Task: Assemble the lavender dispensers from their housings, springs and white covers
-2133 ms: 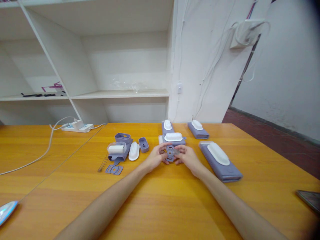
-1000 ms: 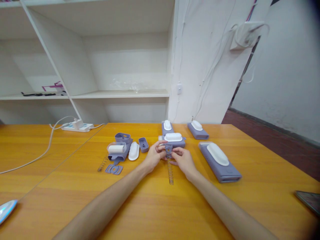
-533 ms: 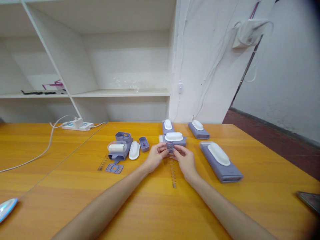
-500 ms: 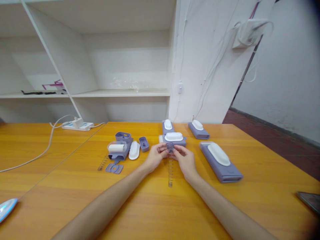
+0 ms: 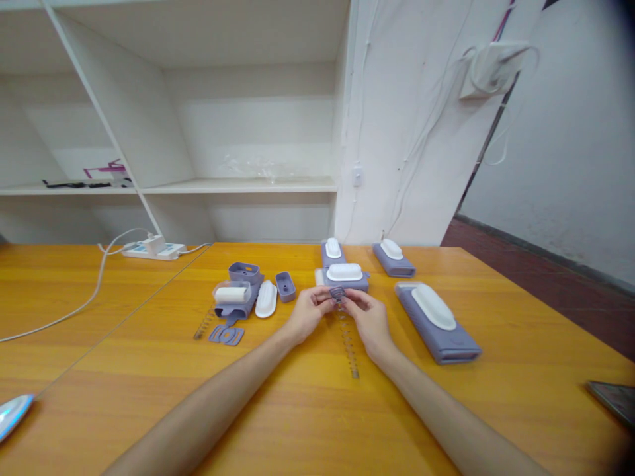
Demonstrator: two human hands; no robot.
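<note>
My left hand (image 5: 308, 311) and my right hand (image 5: 367, 317) meet above the middle of the orange table (image 5: 297, 410), fingers pinched together on a small purple plastic piece (image 5: 338, 293). A long metal spring (image 5: 348, 344) hangs from that piece and slants down toward me between my wrists. Just behind my fingers lies a purple case with a white oval lid (image 5: 344, 274).
Left of my hands lie loose purple and white parts (image 5: 248, 291), flat purple rings (image 5: 227, 334) and a second spring (image 5: 201, 324). Right lies a long purple case (image 5: 436, 320); two smaller ones (image 5: 393, 256) sit behind. A power strip (image 5: 149, 250) with cable lies far left, a phone (image 5: 615, 396) at the right edge.
The spring was drawn out below the purple piece and now swings, its free end shifting toward me and right. Both hands stay pinched on the piece, raised slightly.
</note>
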